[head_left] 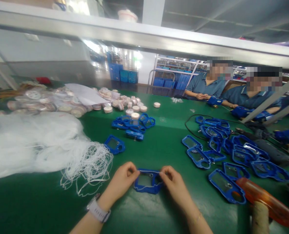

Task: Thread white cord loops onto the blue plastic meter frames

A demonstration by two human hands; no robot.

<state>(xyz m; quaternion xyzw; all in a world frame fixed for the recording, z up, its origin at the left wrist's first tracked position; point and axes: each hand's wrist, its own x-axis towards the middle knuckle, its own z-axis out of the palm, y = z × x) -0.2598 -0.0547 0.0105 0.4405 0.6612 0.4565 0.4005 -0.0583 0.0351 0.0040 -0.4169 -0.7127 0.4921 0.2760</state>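
A blue plastic frame point(147, 180) with a clear window lies near the front edge of the green table point(159, 146). The left hand point(122, 181) pinches its left end and the right hand point(173, 182) its right end. More blue frames point(232, 152) lie at right, white string point(85, 165) at left.

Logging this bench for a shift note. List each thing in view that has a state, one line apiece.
Left hand: pinching the frame's left edge.
Right hand: pinching the frame's right edge.
Blue frame: flat on the green table, held at both sides.
White string: loose tangle beside the left hand.
Blue frames at right: scattered, overlapping.
White discs: heaped at the far side.
Orange tool: lying unheld.
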